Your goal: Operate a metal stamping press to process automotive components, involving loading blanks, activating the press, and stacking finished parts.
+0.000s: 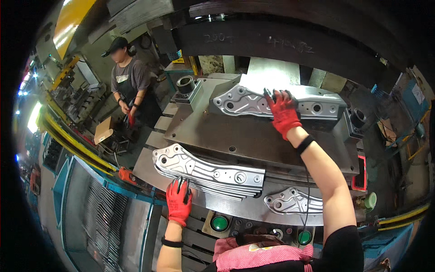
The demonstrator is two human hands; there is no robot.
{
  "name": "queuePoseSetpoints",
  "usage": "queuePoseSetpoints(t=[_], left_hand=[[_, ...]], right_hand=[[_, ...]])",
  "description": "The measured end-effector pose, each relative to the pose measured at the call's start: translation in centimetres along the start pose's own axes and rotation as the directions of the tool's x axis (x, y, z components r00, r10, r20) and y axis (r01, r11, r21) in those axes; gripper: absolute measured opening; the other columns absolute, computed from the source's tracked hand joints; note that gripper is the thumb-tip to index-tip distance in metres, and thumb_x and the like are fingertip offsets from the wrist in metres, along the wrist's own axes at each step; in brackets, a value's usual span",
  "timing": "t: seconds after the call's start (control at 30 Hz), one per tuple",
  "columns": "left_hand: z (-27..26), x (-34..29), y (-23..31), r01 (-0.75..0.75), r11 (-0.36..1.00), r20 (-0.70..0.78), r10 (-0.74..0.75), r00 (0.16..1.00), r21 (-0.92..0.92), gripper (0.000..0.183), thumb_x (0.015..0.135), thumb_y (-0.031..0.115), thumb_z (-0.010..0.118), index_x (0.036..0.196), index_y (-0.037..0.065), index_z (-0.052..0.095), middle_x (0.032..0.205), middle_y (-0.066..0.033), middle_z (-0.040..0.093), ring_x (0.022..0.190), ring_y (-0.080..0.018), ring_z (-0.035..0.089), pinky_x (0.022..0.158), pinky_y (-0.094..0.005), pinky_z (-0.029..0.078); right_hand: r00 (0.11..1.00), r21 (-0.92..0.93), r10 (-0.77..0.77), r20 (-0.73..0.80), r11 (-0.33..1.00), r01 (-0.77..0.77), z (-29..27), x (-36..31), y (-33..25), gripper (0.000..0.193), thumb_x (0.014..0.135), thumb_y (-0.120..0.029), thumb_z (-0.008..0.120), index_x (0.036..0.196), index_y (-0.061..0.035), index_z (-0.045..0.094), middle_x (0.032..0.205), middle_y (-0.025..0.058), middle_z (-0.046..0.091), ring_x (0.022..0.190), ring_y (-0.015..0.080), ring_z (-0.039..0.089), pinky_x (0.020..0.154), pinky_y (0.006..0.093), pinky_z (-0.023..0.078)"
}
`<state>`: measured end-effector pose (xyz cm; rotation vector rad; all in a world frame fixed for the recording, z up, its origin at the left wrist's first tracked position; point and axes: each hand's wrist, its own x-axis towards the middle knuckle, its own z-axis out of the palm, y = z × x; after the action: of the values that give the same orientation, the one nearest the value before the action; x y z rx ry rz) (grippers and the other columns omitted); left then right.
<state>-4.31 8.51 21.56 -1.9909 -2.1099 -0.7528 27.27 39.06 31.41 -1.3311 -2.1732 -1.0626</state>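
A long silver stamped metal bracket (251, 105) with round holes and ribs lies across the die at the far side. My right hand (284, 111), in a red glove with dark fingertips, reaches over its middle, fingers bent at the bracket's far edge. Nearer and to the left sits a stack of similar brackets (206, 170) on the front plate. Against the stack's near left edge rests my left hand (179, 203), also red-gloved, its fingers stretched forward and slightly apart. A further, partly hidden bracket (290, 201) lies at the right, beneath my right forearm.
Guide posts (185, 85) stand at the die's corners, below a dark press ram (272, 38). Green buttons (220, 223) are at the front edge. A blue-framed bin (147, 226) is at lower left. Another person (131, 81) stands beyond the machine on the left.
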Motion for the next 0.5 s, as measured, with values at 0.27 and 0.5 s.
queuePoseSetpoints(t=[0.27,0.5], left_hand=[[4.3,-10.5,-2.8,0.321,0.947,0.184,-0.317,0.930,0.008,0.051,0.071,0.019,0.066,0.119,0.012,0.052,0.125,-0.0188,0.045,0.115,-0.0378,0.040,0.096,-0.0459,0.032],[12.5,-15.2,-2.7,0.642,0.762,0.691,-0.421,0.588,-0.082,0.083,0.068,0.044,0.070,0.134,0.008,0.034,0.135,-0.0239,0.034,0.126,-0.0359,0.032,0.103,-0.0402,0.029]], right_hand=[[0.998,0.008,0.053,-0.035,0.999,-0.052,0.5,-0.9,0.5,0.062,0.077,-0.014,0.055,0.135,-0.0220,0.033,0.125,0.0117,0.041,0.116,0.0313,0.036,0.101,0.0470,0.028],[0.975,0.314,0.104,0.197,0.935,-0.164,-8.9,-5.8,3.0,0.088,0.061,-0.039,0.072,0.135,-0.0128,0.032,0.131,0.0163,0.035,0.124,0.0370,0.028,0.103,0.0479,0.022]])
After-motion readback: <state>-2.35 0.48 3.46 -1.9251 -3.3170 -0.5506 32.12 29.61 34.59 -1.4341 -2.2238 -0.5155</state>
